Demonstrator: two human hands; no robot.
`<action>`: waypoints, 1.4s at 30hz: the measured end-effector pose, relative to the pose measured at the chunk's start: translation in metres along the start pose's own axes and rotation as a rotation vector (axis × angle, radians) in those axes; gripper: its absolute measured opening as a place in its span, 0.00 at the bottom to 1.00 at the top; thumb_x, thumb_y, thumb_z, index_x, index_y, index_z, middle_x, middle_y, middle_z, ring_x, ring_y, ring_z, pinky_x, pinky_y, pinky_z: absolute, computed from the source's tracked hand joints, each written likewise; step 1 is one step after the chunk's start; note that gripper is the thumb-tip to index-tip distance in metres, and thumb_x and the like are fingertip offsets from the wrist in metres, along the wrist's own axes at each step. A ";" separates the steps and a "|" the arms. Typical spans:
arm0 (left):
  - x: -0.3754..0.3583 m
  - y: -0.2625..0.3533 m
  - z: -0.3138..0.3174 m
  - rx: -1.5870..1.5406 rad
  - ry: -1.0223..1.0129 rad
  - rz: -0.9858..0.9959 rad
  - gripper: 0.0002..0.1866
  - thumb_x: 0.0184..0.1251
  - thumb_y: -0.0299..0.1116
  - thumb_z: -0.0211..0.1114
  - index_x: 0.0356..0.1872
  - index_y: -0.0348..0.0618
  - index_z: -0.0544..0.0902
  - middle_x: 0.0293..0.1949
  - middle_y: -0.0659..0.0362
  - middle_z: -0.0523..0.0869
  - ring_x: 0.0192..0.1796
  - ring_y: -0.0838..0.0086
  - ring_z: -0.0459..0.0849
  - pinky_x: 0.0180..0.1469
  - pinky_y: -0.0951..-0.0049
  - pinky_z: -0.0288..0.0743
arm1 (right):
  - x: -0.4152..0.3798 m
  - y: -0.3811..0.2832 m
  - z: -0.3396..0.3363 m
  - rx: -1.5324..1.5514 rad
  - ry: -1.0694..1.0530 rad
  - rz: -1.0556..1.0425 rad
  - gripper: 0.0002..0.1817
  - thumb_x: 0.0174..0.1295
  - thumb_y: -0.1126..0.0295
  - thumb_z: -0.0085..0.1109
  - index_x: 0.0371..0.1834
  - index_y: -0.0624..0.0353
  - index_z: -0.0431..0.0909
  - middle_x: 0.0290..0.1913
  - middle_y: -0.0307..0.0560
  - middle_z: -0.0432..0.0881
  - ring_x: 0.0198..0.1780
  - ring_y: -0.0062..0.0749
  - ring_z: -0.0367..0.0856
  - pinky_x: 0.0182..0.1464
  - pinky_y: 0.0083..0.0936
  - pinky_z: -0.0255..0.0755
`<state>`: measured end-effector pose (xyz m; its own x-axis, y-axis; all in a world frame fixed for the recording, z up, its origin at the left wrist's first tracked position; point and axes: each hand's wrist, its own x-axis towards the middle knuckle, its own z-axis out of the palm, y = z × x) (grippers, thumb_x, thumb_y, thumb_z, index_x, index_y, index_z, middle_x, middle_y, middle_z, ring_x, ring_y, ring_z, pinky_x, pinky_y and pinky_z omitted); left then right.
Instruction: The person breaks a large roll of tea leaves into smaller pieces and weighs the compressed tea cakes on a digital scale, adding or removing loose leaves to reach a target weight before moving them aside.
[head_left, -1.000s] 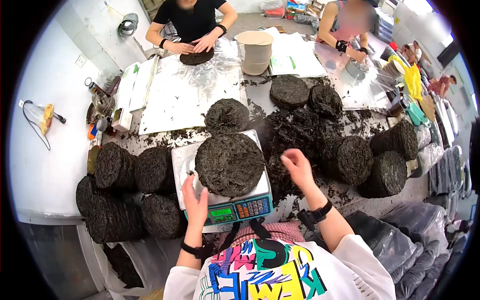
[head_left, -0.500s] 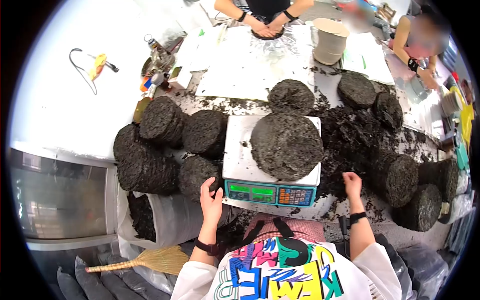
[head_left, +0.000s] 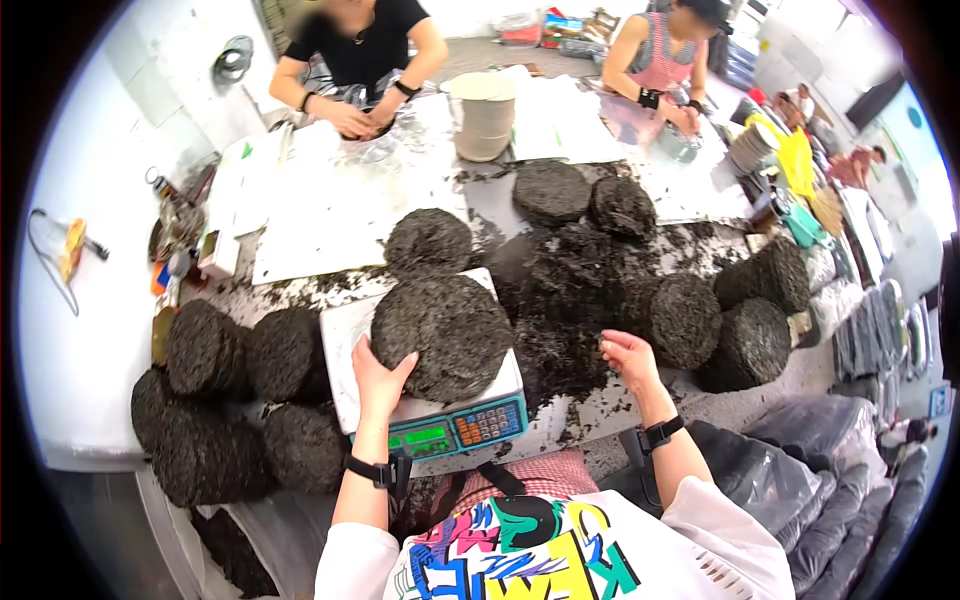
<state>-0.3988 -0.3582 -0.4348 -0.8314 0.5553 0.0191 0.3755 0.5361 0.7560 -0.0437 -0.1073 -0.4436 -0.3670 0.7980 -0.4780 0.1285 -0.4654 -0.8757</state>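
A large round cake of dark dried seaweed (head_left: 440,340) lies on the scale (head_left: 340,325), whose green display and keypad face me. Thumb spread from the fingers, my left hand (head_left: 380,382) is at the near left edge of that cake and appears to touch it. My right hand (head_left: 632,362) hovers over loose dark seaweed flakes (head_left: 560,350) to the right of the scale. Its fingers are curled into a pinch, and a tiny dark bit may be between the tips. Just behind the scale sits a smaller seaweed cake (head_left: 428,243).
Stacked seaweed cakes (head_left: 208,455) stand left of the scale, and more stacks (head_left: 682,320) stand on the right. Two cakes (head_left: 552,192) lie farther back. Across the table, one person (head_left: 360,60) handles a dark disc near a pale round stack (head_left: 484,120); another person (head_left: 668,60) works at right.
My view has swung to the right. My left hand has moved from beside the scale to the edge of the large cake. My right hand stays over the flakes, fingers pinched.
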 end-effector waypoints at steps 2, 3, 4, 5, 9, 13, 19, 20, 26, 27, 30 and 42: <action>-0.005 0.001 0.003 0.034 0.039 0.028 0.46 0.42 0.43 0.76 0.60 0.25 0.63 0.57 0.37 0.68 0.61 0.48 0.66 0.65 0.58 0.59 | 0.004 0.034 -0.022 0.027 0.040 0.080 0.13 0.58 0.72 0.64 0.45 0.62 0.80 0.33 0.39 0.84 0.30 0.19 0.79 0.30 0.14 0.72; -0.004 -0.001 0.002 0.021 0.037 0.019 0.47 0.41 0.43 0.77 0.60 0.25 0.63 0.57 0.38 0.68 0.61 0.49 0.67 0.64 0.58 0.60 | 0.002 0.052 -0.029 0.042 0.038 0.112 0.12 0.58 0.71 0.64 0.45 0.62 0.80 0.33 0.39 0.84 0.30 0.19 0.79 0.30 0.15 0.72; -0.005 -0.003 0.001 0.001 0.022 -0.019 0.47 0.41 0.42 0.77 0.60 0.25 0.62 0.57 0.38 0.68 0.61 0.49 0.67 0.64 0.58 0.60 | -0.002 0.064 -0.028 0.036 0.060 0.142 0.11 0.58 0.70 0.64 0.44 0.61 0.80 0.33 0.38 0.83 0.30 0.19 0.79 0.30 0.15 0.72; -0.005 -0.004 0.000 -0.017 0.013 -0.053 0.48 0.41 0.42 0.77 0.60 0.25 0.62 0.57 0.39 0.68 0.61 0.50 0.67 0.64 0.59 0.61 | -0.005 0.066 -0.016 0.032 0.077 0.168 0.11 0.58 0.70 0.64 0.43 0.60 0.80 0.32 0.38 0.83 0.30 0.18 0.79 0.30 0.15 0.72; -0.005 -0.017 -0.003 -0.268 -0.080 -0.235 0.47 0.40 0.34 0.79 0.61 0.24 0.61 0.52 0.45 0.74 0.48 0.63 0.78 0.51 0.68 0.75 | 0.022 0.050 0.022 -0.338 0.088 -0.116 0.08 0.54 0.69 0.67 0.35 0.61 0.83 0.32 0.38 0.83 0.31 0.23 0.80 0.35 0.18 0.73; -0.007 0.000 -0.015 -0.316 -0.161 -0.428 0.42 0.43 0.30 0.78 0.58 0.25 0.63 0.49 0.48 0.74 0.45 0.70 0.78 0.44 0.73 0.76 | 0.101 0.006 0.054 -0.760 0.026 -0.793 0.05 0.47 0.70 0.68 0.27 0.54 0.83 0.49 0.50 0.78 0.52 0.44 0.75 0.55 0.34 0.69; -0.023 0.003 -0.004 -0.169 0.023 -0.363 0.47 0.47 0.39 0.76 0.64 0.28 0.58 0.57 0.46 0.69 0.60 0.62 0.69 0.61 0.65 0.64 | 0.186 -0.013 0.056 -1.104 -0.082 -0.682 0.03 0.45 0.67 0.66 0.25 0.48 0.84 0.51 0.48 0.77 0.51 0.45 0.76 0.52 0.37 0.71; -0.026 0.016 -0.004 -0.141 -0.002 -0.392 0.51 0.47 0.42 0.77 0.66 0.29 0.53 0.61 0.44 0.64 0.63 0.60 0.65 0.63 0.64 0.62 | 0.184 -0.007 0.057 -1.139 -0.202 -0.715 0.04 0.45 0.68 0.66 0.25 0.49 0.84 0.48 0.46 0.79 0.48 0.43 0.77 0.49 0.35 0.73; -0.024 0.023 0.010 -0.018 0.019 -0.305 0.53 0.44 0.35 0.78 0.68 0.32 0.52 0.57 0.47 0.66 0.58 0.61 0.70 0.60 0.66 0.66 | 0.144 -0.013 0.023 -1.004 -0.093 -0.532 0.06 0.43 0.72 0.67 0.26 0.55 0.83 0.37 0.46 0.82 0.40 0.42 0.80 0.44 0.32 0.75; -0.018 0.020 0.009 -0.166 -0.028 -0.382 0.52 0.45 0.33 0.78 0.68 0.32 0.52 0.56 0.48 0.68 0.56 0.62 0.71 0.58 0.67 0.68 | 0.130 -0.026 0.018 -1.001 -0.023 -0.543 0.06 0.43 0.73 0.68 0.27 0.56 0.84 0.38 0.47 0.82 0.41 0.43 0.80 0.45 0.32 0.75; -0.002 0.024 0.003 -0.508 -0.140 -0.528 0.43 0.47 0.29 0.76 0.63 0.29 0.59 0.47 0.51 0.76 0.47 0.68 0.78 0.45 0.72 0.76 | 0.100 -0.072 0.019 -0.928 0.001 -0.430 0.05 0.48 0.75 0.67 0.28 0.59 0.83 0.37 0.47 0.83 0.39 0.34 0.81 0.43 0.28 0.75; 0.000 0.024 0.011 -0.995 -0.179 -0.411 0.34 0.59 0.33 0.68 0.61 0.38 0.57 0.51 0.53 0.76 0.47 0.68 0.79 0.44 0.71 0.76 | -0.027 -0.076 0.229 -0.592 -0.735 -0.485 0.06 0.53 0.74 0.63 0.34 0.62 0.82 0.33 0.44 0.84 0.37 0.29 0.82 0.43 0.25 0.73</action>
<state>-0.3849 -0.3385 -0.4241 -0.7159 0.5785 -0.3908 -0.4840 -0.0078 0.8750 -0.2544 -0.1806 -0.3483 -0.9407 0.3289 -0.0834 0.1749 0.2595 -0.9498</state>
